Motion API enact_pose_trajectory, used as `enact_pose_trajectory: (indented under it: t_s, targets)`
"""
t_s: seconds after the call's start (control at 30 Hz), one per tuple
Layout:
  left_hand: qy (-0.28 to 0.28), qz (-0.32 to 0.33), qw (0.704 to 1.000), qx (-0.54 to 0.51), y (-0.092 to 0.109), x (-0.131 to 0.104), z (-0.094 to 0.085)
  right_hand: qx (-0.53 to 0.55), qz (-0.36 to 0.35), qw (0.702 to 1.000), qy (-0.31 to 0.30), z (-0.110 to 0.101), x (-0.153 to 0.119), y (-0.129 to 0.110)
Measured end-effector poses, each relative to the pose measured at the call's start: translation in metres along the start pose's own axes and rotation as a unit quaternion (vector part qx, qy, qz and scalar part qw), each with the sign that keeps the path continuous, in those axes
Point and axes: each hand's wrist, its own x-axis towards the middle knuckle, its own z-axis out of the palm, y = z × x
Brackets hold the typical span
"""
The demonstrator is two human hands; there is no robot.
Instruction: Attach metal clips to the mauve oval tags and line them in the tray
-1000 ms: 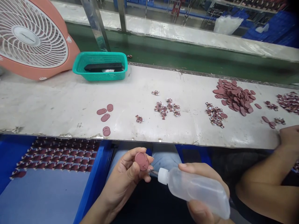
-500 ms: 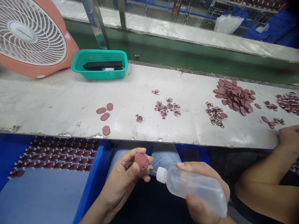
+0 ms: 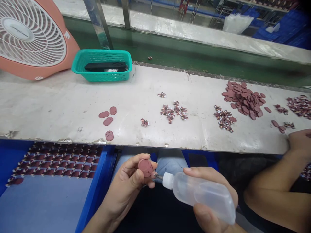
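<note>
My left hand [image 3: 132,178] pinches a reddish oval disc [image 3: 145,167] between thumb and fingers, just below the table edge. My right hand [image 3: 211,191] is wrapped around a translucent bottle [image 3: 202,195], its thin nozzle [image 3: 158,176] pointing left at the disc's lower rim. Beyond my left hand, four loose ovals [image 3: 108,121] lie on the white table [image 3: 136,94].

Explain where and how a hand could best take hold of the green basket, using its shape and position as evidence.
Probably by the rim at the right end of the green basket, pinching its wall from above and the right. The basket sits upright, open side up, with a raised rim, and the fan crowds its left end.
</note>
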Motion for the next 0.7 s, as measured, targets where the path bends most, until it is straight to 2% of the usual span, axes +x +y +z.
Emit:
enact_pose_trajectory:
  t_s: [0.1, 0.23, 0.5, 0.7]
  targets:
    - [0.002, 0.010, 1.000, 0.002, 0.001, 0.001, 0.002, -0.017, -0.080, 0.996, 0.045, 0.006, 0.007, -0.004]
    - [0.006, 0.009, 1.000, 0.007, 0.001, -0.001, 0.002, -0.046, -0.130, 0.990, 0.026, 0.006, 0.017, -0.009]
    - [0.002, 0.021, 1.000, 0.015, 0.000, -0.003, 0.001, -0.020, -0.127, 0.989, 0.079, 0.007, 0.019, -0.010]
    - [0.011, 0.017, 1.000, 0.020, -0.001, -0.004, 0.001, -0.001, -0.103, 0.993, 0.056, 0.007, 0.016, -0.006]
